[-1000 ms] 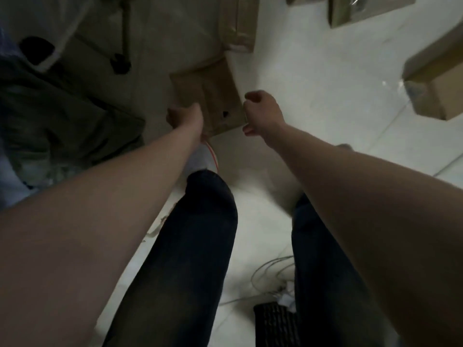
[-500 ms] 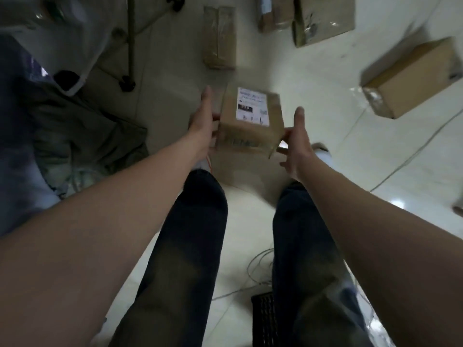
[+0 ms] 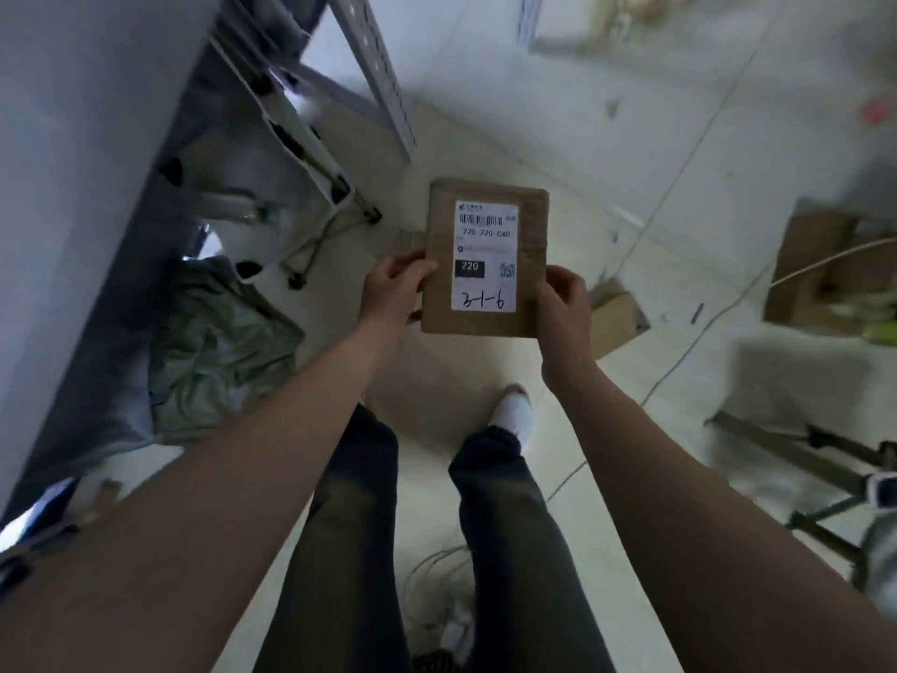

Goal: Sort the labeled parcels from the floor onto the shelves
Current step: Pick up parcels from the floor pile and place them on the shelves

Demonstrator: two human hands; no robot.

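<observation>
Head view: a flat brown parcel [image 3: 485, 327] is held clear of the floor [image 3: 606, 138], in front of the body, with its labelled face turned up toward the camera. It is gripped at its lower left edge by the left hand [image 3: 393, 291], with the thumb laid on the face, and at its lower right edge by the right hand [image 3: 565, 308], with the fingers curled round the side. The white label [image 3: 485, 257] carries a barcode, the printed number 220 and a handwritten mark that appears to read 3-1-6; the first figure is not certain.

The step in hand is judged to be the reading of the label: pick-up is done and placement is not yet begun. A perforated metal shelf upright [image 3: 383, 70] is seen ahead, but no shelf board or marking is shown, so the destination cannot be confirmed. A further parcel [image 3: 619, 315] lies on the floor just beyond the right hand.

The next move is expected to call for the handwritten code to be matched to a shelf position and the parcel carried there in both hands. A loose cable [image 3: 699, 332] is noted on the floor at the right; care in stepping is advised.
</observation>
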